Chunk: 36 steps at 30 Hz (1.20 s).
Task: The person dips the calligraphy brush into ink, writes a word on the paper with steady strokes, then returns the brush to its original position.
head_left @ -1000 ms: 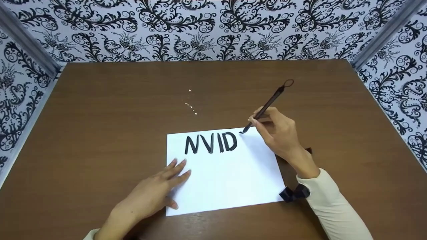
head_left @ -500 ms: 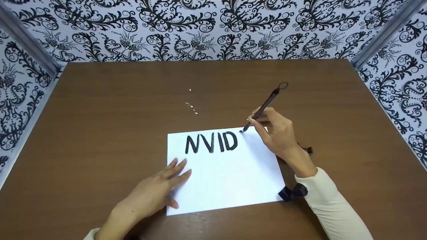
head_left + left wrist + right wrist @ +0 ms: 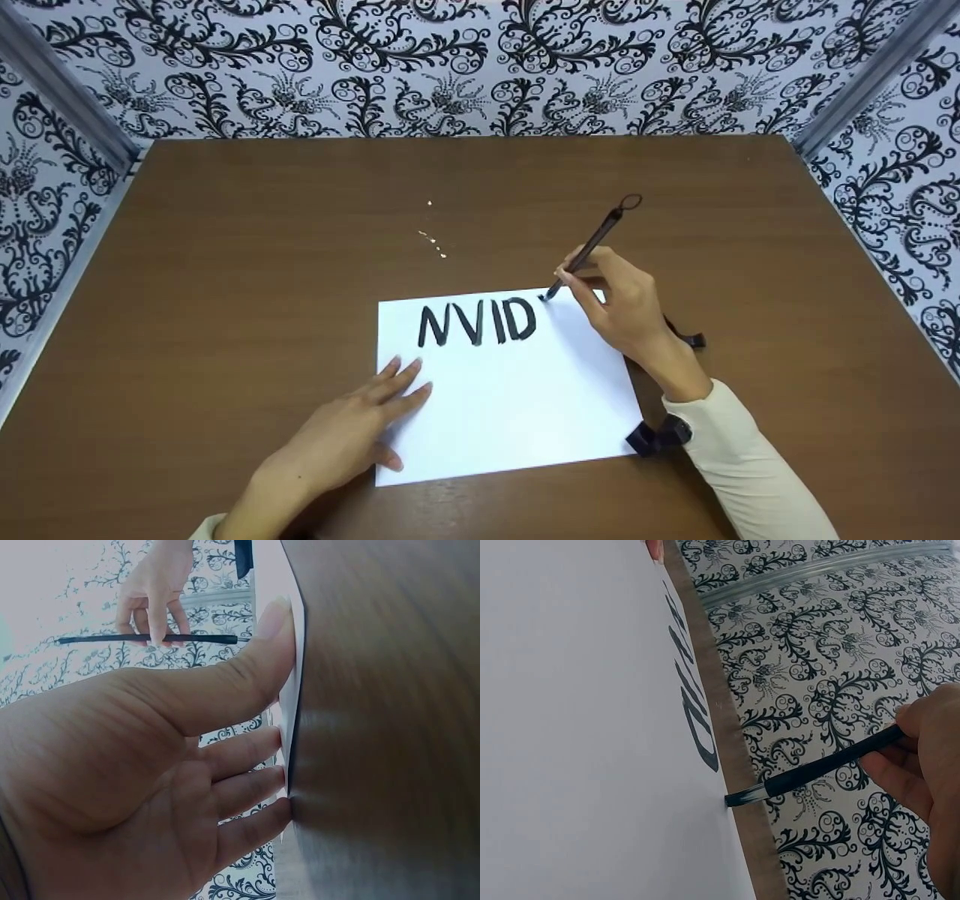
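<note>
A white sheet of paper point(image 3: 510, 405) lies on the brown table, with the black letters NVID point(image 3: 478, 322) painted along its top. My right hand point(image 3: 619, 300) pinches a dark paintbrush point(image 3: 592, 244) that has a cord loop at its upper end. In the right wrist view the brush's dark-tipped bristles point(image 3: 744, 798) are at the paper just past the D; the tip looks to touch it. My left hand point(image 3: 356, 427) rests with spread fingers on the paper's left edge. The left wrist view shows its thumb point(image 3: 247, 679) pressing the sheet's edge, with the fingers beyond.
Several small pale specks point(image 3: 432, 241) mark the table point(image 3: 225, 262) behind the paper. A black strap end point(image 3: 695, 340) shows beside my right wrist, and a black wrist device point(image 3: 658, 436) overlaps the paper's lower right corner. Patterned walls point(image 3: 480, 67) bound the table at the back and sides.
The brush's upper end has dipped left and downward, while its tip stays near the same spot right of the D. The left hand and the painted letters look the same.
</note>
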Tool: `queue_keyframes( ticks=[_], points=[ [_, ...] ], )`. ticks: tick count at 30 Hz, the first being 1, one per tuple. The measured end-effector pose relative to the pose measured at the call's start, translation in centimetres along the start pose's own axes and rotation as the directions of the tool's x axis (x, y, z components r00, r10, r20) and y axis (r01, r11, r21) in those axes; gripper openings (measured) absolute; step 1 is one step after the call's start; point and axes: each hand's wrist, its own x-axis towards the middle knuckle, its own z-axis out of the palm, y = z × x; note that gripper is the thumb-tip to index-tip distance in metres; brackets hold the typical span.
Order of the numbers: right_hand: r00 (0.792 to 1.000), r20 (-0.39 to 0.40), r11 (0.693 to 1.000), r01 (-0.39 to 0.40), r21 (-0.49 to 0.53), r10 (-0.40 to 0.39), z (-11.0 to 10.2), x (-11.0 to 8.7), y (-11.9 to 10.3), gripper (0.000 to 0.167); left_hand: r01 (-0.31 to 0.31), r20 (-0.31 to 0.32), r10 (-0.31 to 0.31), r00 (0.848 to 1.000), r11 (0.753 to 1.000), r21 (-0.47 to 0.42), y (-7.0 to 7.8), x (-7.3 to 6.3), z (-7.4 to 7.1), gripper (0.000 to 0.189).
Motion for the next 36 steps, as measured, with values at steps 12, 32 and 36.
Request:
queue_keyframes(
  ticks=[12,32,36],
  points=[
    [1.000,0.024,1.000,-0.013,-0.015,0.013,-0.04,-0.03,-0.09,0.025,-0.002,0.000,0.002,1.000,1.000,0.005,-0.01,0.04,0.01,0.083],
    [0.996,0.068,0.998,-0.058,-0.004,0.058,-0.49,0.24,-0.63,0.021,-0.026,-0.021,0.026,0.999,1.000,0.008,-0.03,-0.13,-0.11,0.082],
    [0.995,0.080,0.998,-0.062,-0.018,0.063,-0.60,0.28,-0.73,0.022,-0.035,-0.026,0.035,0.999,0.999,0.006,-0.03,-0.14,-0.15,0.082]
  ],
)
